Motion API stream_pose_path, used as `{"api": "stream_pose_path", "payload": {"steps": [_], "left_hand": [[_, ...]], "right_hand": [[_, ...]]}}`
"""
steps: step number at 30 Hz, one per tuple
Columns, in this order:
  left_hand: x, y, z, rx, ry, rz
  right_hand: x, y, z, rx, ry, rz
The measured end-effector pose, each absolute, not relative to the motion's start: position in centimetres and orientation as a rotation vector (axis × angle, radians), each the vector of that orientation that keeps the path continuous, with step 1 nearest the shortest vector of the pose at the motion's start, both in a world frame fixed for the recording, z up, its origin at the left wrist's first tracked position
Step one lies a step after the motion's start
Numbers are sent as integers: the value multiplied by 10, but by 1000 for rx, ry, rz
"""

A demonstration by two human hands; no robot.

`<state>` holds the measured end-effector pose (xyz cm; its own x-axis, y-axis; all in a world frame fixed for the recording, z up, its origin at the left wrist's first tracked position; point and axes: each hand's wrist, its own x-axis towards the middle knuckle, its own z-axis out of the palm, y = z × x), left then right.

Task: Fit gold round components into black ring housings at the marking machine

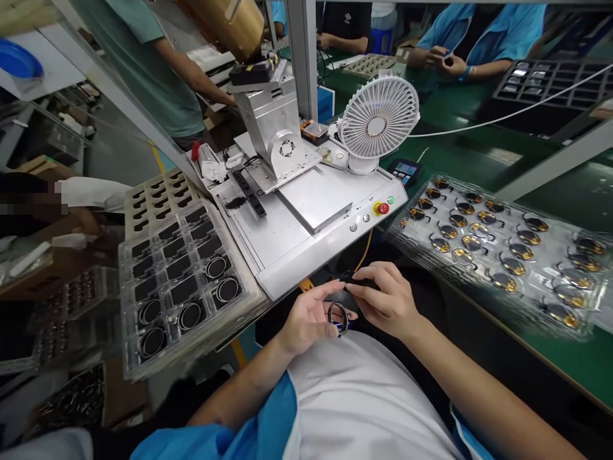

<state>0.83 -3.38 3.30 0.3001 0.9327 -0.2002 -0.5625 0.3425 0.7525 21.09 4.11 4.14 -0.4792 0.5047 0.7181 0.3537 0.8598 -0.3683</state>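
Note:
My left hand is closed around a dark ring-shaped case with a shiny rim, in front of my body. Its index finger stretches towards my right hand. Between the thumb and fingers of that right hand is a small dark piece, just above the ring-shaped case. The piece is too small to name. To the left lies a clear plastic tray with several round rimmed cases in its front pockets. On the right, another clear tray carries round dark-and-gold parts with thin curved tails.
Ahead stands a metal machine with a raised silver block and a red button. A white fan sits on its far right corner. Metal posts frame the bench. Other people work across the green table and at left.

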Motion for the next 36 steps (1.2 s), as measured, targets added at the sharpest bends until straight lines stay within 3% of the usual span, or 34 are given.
{"api": "stream_pose_path", "payload": {"steps": [6, 10, 19, 29, 36], "left_hand": [[5, -38, 28, 677, 771, 1086], [3, -38, 30, 692, 727, 1086], [-2, -30, 20, 594, 757, 1113], [-5, -33, 25, 707, 865, 1204], [-13, -50, 19, 1026, 1017, 1256]], "right_hand": [[208, 47, 55, -836, -2038, 896], [204, 53, 53, -859, -1967, 1119], [198, 63, 55, -715, -2066, 1000], [161, 202, 79, -1453, -1254, 1359], [175, 157, 62, -1440, -1342, 1209]]}}
